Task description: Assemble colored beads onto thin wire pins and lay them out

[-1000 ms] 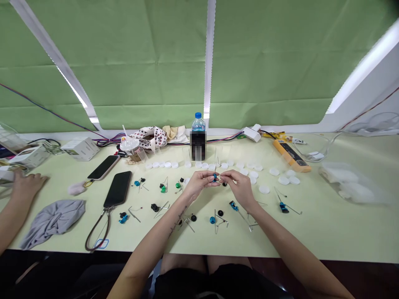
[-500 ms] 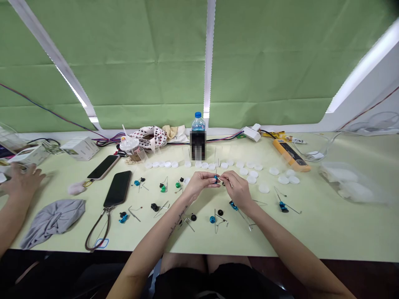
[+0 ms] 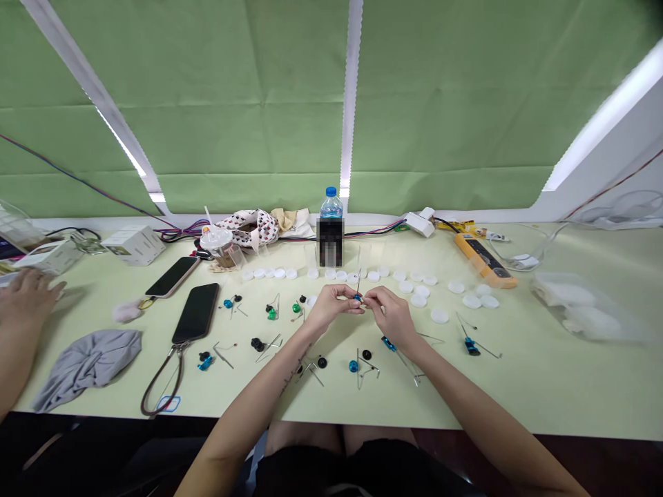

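Observation:
Over the middle of the table, my left hand pinches a small blue part between thumb and fingertips. A thin metal wire sticks up from that part. My right hand is closed close beside it, thumb and fingers pressed together; what lies between them is too small to make out. Under my right hand lies a blue piece with metal rods. Nearer me are a blue round part and a black disc, with bent metal rods beside them.
White round caps spread behind my hands, near a bottle. Phones, a grey cloth and another person's hand are at left. A yellow meter and plastic bag lie at right.
My right hand's fingertips have shifted slightly beside the blue part, which my left hand still holds. The other person's hand at the left has moved a little farther left.

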Demonstrator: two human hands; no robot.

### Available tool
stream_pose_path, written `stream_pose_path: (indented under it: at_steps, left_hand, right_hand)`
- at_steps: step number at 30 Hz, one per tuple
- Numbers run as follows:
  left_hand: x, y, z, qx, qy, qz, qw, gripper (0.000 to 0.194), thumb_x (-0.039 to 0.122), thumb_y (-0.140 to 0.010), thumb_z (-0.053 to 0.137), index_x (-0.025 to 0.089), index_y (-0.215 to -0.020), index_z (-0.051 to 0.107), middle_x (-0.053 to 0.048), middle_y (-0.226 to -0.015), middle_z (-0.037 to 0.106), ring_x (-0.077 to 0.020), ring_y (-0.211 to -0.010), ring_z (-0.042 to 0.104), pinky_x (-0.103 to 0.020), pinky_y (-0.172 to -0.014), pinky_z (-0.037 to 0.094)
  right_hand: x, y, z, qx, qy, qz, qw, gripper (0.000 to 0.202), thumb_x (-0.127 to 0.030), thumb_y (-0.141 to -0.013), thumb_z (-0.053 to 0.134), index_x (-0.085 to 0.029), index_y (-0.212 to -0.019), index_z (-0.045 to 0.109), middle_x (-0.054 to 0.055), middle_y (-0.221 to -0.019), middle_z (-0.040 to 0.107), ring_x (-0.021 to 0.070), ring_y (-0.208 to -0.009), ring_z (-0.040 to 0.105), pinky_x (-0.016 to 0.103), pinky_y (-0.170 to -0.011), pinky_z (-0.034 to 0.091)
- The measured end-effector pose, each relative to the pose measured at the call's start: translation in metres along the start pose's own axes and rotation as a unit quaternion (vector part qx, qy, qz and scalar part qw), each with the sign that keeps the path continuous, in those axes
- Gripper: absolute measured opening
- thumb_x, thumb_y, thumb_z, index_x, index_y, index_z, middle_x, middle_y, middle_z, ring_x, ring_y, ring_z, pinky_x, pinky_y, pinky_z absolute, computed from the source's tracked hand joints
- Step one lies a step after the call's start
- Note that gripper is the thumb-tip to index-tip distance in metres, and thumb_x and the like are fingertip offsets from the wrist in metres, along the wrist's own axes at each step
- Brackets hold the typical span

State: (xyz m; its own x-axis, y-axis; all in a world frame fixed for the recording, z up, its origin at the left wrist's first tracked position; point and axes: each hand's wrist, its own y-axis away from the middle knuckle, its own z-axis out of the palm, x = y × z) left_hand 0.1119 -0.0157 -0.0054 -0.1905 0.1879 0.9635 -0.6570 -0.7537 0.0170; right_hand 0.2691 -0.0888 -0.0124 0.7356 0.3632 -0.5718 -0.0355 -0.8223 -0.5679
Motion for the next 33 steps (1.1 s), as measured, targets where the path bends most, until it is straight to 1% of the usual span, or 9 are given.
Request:
stream_pose_path:
  at_steps: [4,7,12,16,20,26,28,30,33]
  left_hand:
    - [0.0,0.0,0.004,0.027,-0.003,0.002,1.0,0.035,0.03,-0.056,0.081,0.008,-0.079,0.065,-0.007,-0.082,0.067,-0.0176,-0.069,0.066,-0.038,-0.078,0.054]
    - [0.003,0.0,0.004,0.026,-0.012,-0.016,0.999,0.038,0.033,-0.055,0.081,0.008,-0.079,0.066,-0.006,-0.08,0.067,-0.0173,-0.065,0.066,-0.036,-0.074,0.054]
    - [0.006,0.0,-0.002,-0.011,-0.017,-0.063,0.998,0.04,0.036,-0.055,0.081,0.008,-0.079,0.066,-0.007,-0.073,0.066,-0.0155,-0.062,0.065,-0.031,-0.069,0.053]
    - [0.009,0.001,-0.008,-0.067,0.016,-0.106,0.992,0.038,0.034,-0.058,0.08,0.008,-0.081,0.066,-0.006,-0.072,0.065,-0.0127,-0.062,0.063,-0.026,-0.069,0.051]
    - [0.012,0.002,-0.008,-0.13,0.063,-0.134,0.98,0.033,0.029,-0.063,0.078,0.009,-0.086,0.067,-0.007,-0.076,0.064,-0.011,-0.062,0.061,-0.025,-0.068,0.049]
    - [0.015,0.003,-0.006,-0.149,0.104,-0.135,0.974,0.027,0.023,-0.067,0.073,0.011,-0.09,0.066,-0.006,-0.079,0.061,-0.0099,-0.064,0.058,-0.023,-0.065,0.047]
    - [0.016,0.004,-0.005,-0.144,0.09,-0.128,0.977,0.026,0.025,-0.068,0.073,0.011,-0.089,0.065,-0.005,-0.077,0.06,-0.0094,-0.064,0.057,-0.023,-0.066,0.046]
    - [0.016,0.004,-0.003,-0.131,0.066,-0.109,0.983,0.025,0.028,-0.07,0.071,0.011,-0.087,0.063,-0.004,-0.076,0.059,-0.009,-0.064,0.057,-0.023,-0.067,0.046]
    - [0.016,0.004,0.001,-0.083,-0.007,-0.037,0.996,0.025,0.035,-0.075,0.065,0.012,-0.084,0.06,-0.003,-0.078,0.056,-0.0091,-0.064,0.057,-0.024,-0.07,0.047]
  right_hand:
    - [-0.002,0.0,0.002,-0.004,-0.042,0.055,0.998,0.016,-0.029,-0.09,0.044,-0.021,-0.084,0.056,0.004,-0.078,0.061,0.0164,-0.066,0.058,0.028,-0.061,0.047]
    - [-0.002,0.001,0.002,0.004,-0.011,0.037,0.999,0.019,-0.028,-0.091,0.04,-0.021,-0.085,0.057,0.004,-0.079,0.062,0.0166,-0.068,0.058,0.028,-0.062,0.047]
    - [0.009,0.002,0.0,-0.009,0.12,-0.113,0.986,0.024,-0.016,-0.093,0.035,-0.018,-0.093,0.059,0.011,-0.09,0.063,0.0208,-0.086,0.059,0.034,-0.074,0.049]
    - [0.019,-0.001,-0.007,-0.039,0.129,-0.251,0.958,0.023,-0.012,-0.091,0.04,-0.017,-0.102,0.06,0.013,-0.102,0.063,0.0243,-0.106,0.056,0.041,-0.086,0.05]
    - [0.019,-0.004,-0.014,-0.063,0.079,-0.305,0.947,0.027,-0.011,-0.09,0.042,-0.018,-0.111,0.057,0.012,-0.111,0.062,0.0245,-0.118,0.05,0.045,-0.092,0.051]
    - [0.018,-0.005,-0.015,-0.089,0.034,-0.338,0.936,0.037,-0.008,-0.09,0.038,-0.02,-0.125,0.046,0.01,-0.131,0.051,0.0222,-0.13,0.038,0.048,-0.098,0.046]
    - [0.017,-0.003,-0.013,-0.089,0.016,-0.336,0.938,0.037,-0.008,-0.09,0.037,-0.021,-0.124,0.046,0.01,-0.131,0.051,0.0216,-0.129,0.039,0.047,-0.098,0.046]
    - [0.015,-0.002,-0.012,-0.027,-0.014,-0.292,0.956,0.031,-0.013,-0.09,0.04,-0.022,-0.118,0.049,0.01,-0.127,0.054,0.0223,-0.124,0.045,0.047,-0.094,0.048]
    - [0.012,-0.003,-0.01,0.138,-0.096,-0.069,0.983,0.02,-0.03,-0.092,0.043,-0.02,-0.106,0.054,0.011,-0.104,0.063,0.0219,-0.098,0.061,0.039,-0.073,0.055]
